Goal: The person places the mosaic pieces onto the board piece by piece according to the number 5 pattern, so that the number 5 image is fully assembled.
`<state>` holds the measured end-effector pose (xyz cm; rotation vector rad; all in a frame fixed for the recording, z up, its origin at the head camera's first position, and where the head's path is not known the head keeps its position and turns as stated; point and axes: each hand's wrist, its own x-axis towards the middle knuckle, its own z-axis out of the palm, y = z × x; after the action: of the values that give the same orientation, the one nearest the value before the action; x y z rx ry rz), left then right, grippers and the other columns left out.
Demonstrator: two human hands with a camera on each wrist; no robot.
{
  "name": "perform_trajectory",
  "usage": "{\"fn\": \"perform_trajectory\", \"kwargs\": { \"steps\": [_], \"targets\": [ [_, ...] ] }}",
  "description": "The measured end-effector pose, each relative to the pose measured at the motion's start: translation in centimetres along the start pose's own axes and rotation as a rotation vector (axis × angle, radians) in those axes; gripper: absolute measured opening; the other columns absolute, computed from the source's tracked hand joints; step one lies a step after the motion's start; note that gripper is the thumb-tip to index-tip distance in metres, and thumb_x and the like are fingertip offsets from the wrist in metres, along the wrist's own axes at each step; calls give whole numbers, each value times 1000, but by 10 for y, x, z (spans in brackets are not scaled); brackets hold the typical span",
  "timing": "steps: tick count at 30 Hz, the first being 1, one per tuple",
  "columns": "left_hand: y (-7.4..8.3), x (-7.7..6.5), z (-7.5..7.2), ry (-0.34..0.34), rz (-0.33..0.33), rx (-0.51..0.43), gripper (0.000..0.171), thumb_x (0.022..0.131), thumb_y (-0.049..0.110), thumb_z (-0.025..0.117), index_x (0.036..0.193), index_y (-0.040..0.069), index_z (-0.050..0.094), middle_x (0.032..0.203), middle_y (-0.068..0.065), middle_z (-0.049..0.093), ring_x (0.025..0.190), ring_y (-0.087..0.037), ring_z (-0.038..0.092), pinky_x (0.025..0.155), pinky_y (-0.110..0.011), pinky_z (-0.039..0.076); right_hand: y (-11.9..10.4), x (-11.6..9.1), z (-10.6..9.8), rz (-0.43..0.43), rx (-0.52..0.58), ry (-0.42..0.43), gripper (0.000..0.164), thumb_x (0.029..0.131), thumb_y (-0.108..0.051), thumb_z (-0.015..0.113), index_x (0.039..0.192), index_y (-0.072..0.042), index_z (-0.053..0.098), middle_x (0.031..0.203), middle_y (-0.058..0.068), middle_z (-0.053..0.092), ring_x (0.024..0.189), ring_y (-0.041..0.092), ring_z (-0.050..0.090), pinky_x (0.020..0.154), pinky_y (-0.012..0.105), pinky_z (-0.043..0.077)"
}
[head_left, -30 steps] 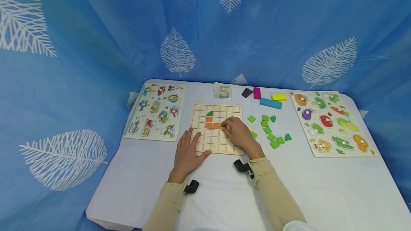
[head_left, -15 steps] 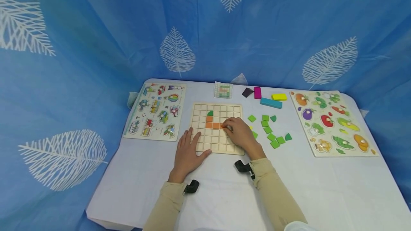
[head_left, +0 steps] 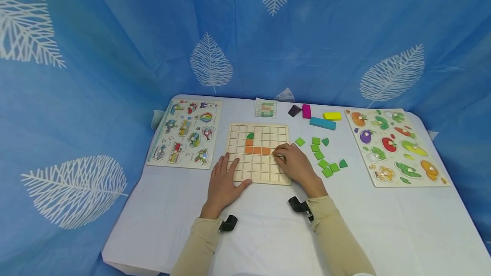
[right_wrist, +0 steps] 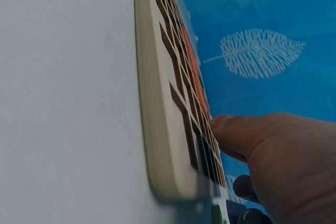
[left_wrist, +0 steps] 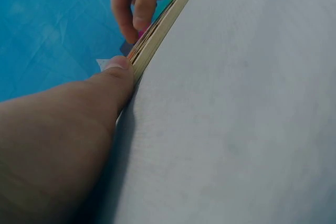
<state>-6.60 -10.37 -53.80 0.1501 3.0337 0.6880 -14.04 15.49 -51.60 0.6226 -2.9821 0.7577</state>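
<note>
A wooden grid board (head_left: 261, 178) lies in the middle of the table. Set in its cells are a green quarter-circle tile (head_left: 250, 136) and several orange square tiles (head_left: 257, 150) in an L shape. My left hand (head_left: 223, 184) rests flat at the board's left front corner, with the thumb on its front edge, as the thumb (left_wrist: 118, 64) in the left wrist view confirms. Over the board's right side is my right hand (head_left: 295, 165), its fingers bent loosely downward just right of the last orange tile. Between its fingers no tile shows.
Loose green tiles (head_left: 319, 155) lie right of the board. Behind are a small pattern card (head_left: 266, 108), a blue block (head_left: 323, 123), a yellow block (head_left: 332, 116) and a magenta block (head_left: 306, 111). A vehicle puzzle (head_left: 153, 163) and a vegetable puzzle (head_left: 418, 182) flank them.
My right hand has let go of the rightmost orange tile and moved right, leaving that tile in full view in its cell. The left hand has stayed still.
</note>
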Motion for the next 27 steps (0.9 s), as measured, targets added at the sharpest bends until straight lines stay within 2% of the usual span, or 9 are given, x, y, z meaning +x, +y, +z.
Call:
{"fn": "perform_trajectory", "kwargs": {
  "steps": [7,12,17,27],
  "targets": [
    [1,1,2,-20,1,-10,87,89,67,63,158,19,39,172,-13,16,159,-35,14,128,-55,18,24,-33,-16,136,17,87,30,97,-23,70,123,-9,72,128,12,67,125,35,58,106,53,48],
    [-1,1,3,-2,-4,4,87,89,68,63,157,19,40,171,-13,17,159,-35,15,127,-55,19,38,-53,-21,222,4,100,33,94,-27,75,122,-8,72,130,14,66,129,37,55,110,55,45],
    [-3,0,2,-7,-11,-2,88,89,68,63,158,19,39,172,-12,15,159,-35,13,128,-54,18,44,-58,-17,248,-6,84,32,94,-27,74,120,-9,72,130,13,66,127,36,55,108,55,46],
    [-3,2,2,-18,-8,-8,89,89,69,62,158,19,38,172,-13,14,159,-35,12,128,-55,17,45,-56,-15,230,5,132,24,96,-18,71,116,-7,71,125,16,68,124,37,58,106,55,48]
  ]
}}
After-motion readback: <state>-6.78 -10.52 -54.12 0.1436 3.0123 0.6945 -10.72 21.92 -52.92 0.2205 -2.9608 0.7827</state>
